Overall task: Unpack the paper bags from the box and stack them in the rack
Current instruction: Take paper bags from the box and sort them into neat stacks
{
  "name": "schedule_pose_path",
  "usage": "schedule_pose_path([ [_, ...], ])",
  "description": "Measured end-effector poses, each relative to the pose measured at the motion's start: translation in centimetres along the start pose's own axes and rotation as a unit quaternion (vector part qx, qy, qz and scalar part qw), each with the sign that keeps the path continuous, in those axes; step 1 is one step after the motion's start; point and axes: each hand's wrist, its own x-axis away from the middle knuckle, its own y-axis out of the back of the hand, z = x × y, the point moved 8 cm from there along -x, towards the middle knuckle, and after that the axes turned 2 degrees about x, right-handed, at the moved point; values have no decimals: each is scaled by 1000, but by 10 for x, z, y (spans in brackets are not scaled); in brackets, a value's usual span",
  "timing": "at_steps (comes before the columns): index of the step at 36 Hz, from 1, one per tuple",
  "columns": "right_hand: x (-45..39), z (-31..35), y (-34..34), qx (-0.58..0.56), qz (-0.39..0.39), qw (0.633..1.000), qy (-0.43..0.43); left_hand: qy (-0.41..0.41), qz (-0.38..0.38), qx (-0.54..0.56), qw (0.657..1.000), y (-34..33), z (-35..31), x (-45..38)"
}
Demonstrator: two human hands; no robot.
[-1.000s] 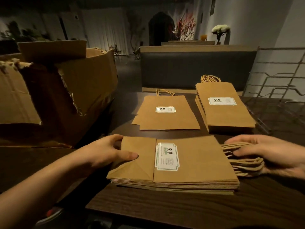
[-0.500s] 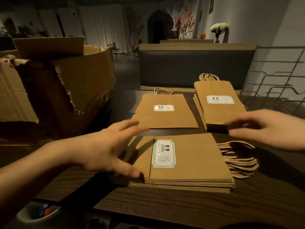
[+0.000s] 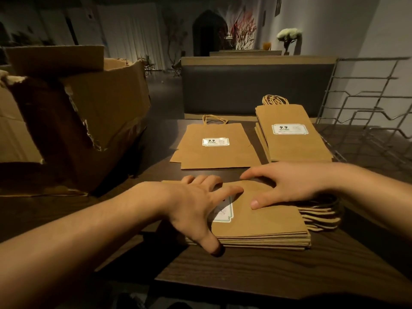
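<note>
Reading labels: white stickers on the two far piles show "9.9"; the smaller print is too small to tell.
Near stack [image 3: 263,224]: flat brown paper bags at 6 o'clock on the table [image 3: 267,270], twine handles at 3 o'clock, its sticker [image 3: 224,214] mostly under a hand.
Left hand [image 3: 191,206]: palm down, fingers straight and spread over the stack's left half, thumb at the near edge, gripping nothing.
Right hand [image 3: 289,186]: palm down, fingers relaxed and spread over the far right part, thumb tip pressing the top bag, clamped on nothing.
Middle pile [image 3: 214,148]: thin, at 12 o'clock.
Thick pile [image 3: 292,134]: at 1 o'clock, beside the middle pile.
Box [image 3: 73,117]: torn cardboard, open, at 10 o'clock; contents hidden.
Rack [image 3: 367,121]: wire, at 2 o'clock; cannot tell what it holds.
</note>
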Motion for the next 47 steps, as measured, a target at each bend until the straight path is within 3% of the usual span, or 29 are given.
schedule_pose_path([
  [9,1,1,-3,28,15,999,-4,-24,17,-11,1000,-1,-1,-14],
  [16,18,24,-19,173,106,979,-28,-40,-14,-42,998,2,-3,-17],
  [20,20,30,-28,210,103,972,-34,-47,-22,-62,997,0,-2,-18],
  [29,-5,21,-13,182,31,983,-12,-43,-50,-73,995,18,12,-29],
  [37,-4,26,-15,192,44,980,-17,-43,-26,-70,996,17,11,-25],
  [41,-1,32,-5,175,88,980,-29,-25,-10,-59,998,22,17,-20],
  [44,3,45,16,142,112,983,-6,-18,-67,-31,997,42,28,-7],
  [47,5,71,57,94,74,992,38,-21,-164,-53,985,80,40,20],
])
